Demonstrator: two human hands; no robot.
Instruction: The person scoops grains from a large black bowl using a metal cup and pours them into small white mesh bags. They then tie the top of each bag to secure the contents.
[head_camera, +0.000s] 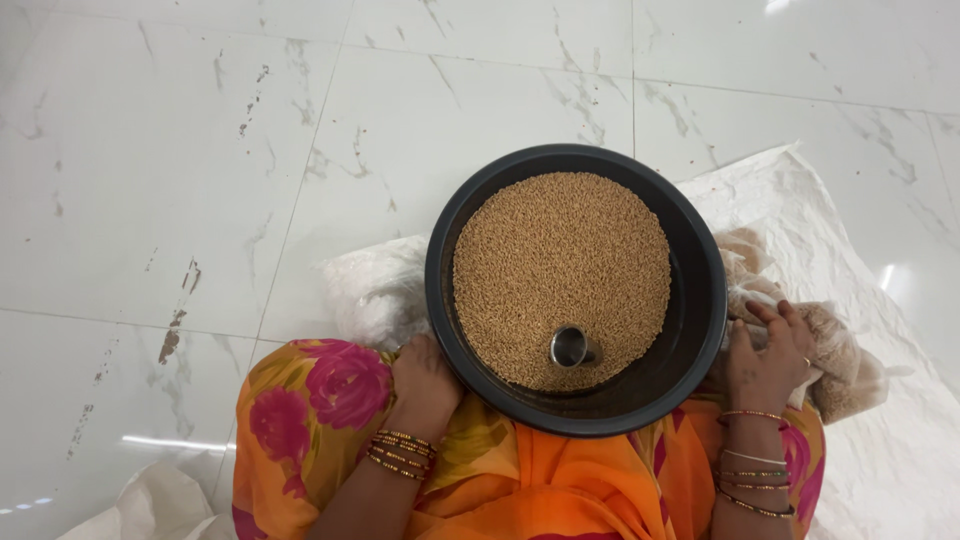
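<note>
Your left hand (425, 380) curls closed on the black tub's (690, 250) near rim, steadying it on your lap. Right hand (765, 355) grips the white sack (800, 240) beside it; grain (560, 270) and steel cup (572, 347) sit inside.

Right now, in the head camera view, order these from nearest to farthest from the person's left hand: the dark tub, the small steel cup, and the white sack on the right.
From the left hand:
1. Dark tub: the hand rests at its near-left rim.
2. Small steel cup: stands in the grain, toward the tub's near side.
3. White sack: spread on the floor beyond the tub's right side.
</note>
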